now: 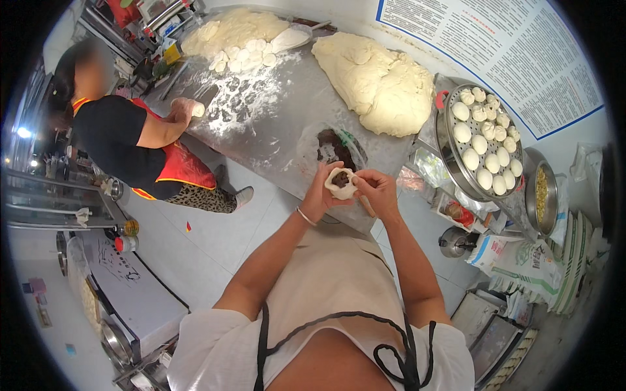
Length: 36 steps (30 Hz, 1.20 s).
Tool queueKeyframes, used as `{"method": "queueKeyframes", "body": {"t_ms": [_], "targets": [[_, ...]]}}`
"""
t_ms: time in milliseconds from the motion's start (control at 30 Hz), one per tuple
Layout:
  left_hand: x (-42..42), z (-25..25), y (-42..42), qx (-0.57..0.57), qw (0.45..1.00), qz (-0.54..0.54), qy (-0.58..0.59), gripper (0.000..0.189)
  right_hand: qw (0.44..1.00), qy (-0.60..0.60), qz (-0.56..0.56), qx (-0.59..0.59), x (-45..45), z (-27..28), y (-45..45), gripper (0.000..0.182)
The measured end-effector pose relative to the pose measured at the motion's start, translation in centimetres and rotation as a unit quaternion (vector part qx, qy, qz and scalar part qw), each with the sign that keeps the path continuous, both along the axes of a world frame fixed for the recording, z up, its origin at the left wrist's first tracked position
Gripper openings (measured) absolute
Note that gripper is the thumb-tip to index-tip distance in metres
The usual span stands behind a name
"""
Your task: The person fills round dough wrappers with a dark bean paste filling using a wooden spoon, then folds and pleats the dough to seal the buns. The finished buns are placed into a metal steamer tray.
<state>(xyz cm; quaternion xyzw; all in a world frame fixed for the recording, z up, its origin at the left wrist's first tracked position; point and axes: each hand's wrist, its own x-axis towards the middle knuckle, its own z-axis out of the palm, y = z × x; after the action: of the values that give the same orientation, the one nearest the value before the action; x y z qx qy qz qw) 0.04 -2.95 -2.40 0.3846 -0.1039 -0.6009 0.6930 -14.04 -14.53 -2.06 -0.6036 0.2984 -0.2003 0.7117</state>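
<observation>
A round dough wrapper (337, 191) with dark filling (341, 179) in its middle rests in my left hand (318, 192), the fingers cupped under and around it. On the other side, my right hand (380, 189) pinches the wrapper's edge between thumb and fingertips. The wrapper's top is still apart, so the filling shows. Just beyond my hands lies a plastic bag of dark filling (337, 146) on the metal worktable (274, 132). A wooden handle (367, 206) shows partly beneath my right hand.
A large dough mass (381, 83) sits on the table's far right. The steamer tray (442, 132) at right holds several buns. Beside it stands a metal bowl of yellowish chopped food (542, 195). A co-worker (122, 127) at left holds dough. Floured dough pieces (244, 56) lie farther back.
</observation>
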Motion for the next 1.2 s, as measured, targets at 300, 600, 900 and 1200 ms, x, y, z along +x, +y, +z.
{"method": "queueKeyframes", "body": {"t_ms": [300, 600, 900, 1200], "targets": [[-1.5, -2.4, 0.1, -0.003, 0.982, 0.074, -0.173, 0.032, 0.982, -0.028, -0.052, -0.178, 1.0, 1.0, 2.0, 0.015], [-1.1, 0.5, -0.1, 0.081, 0.986, -0.025, -0.146, 0.066, 0.968, -0.018, 0.001, -0.250, 0.2, 1.1, 1.1, 0.017], [0.3, -1.2, -0.6, -0.022, 0.940, 0.015, -0.341, 0.072, 0.999, -0.018, -0.019, 0.043, 0.3, 0.3, 0.6, 0.010], [-0.3, -1.6, 0.1, 0.039, 0.940, 0.050, -0.335, 0.069, 0.992, -0.056, -0.009, -0.112, 0.9, 1.6, 2.2, 0.009]]}}
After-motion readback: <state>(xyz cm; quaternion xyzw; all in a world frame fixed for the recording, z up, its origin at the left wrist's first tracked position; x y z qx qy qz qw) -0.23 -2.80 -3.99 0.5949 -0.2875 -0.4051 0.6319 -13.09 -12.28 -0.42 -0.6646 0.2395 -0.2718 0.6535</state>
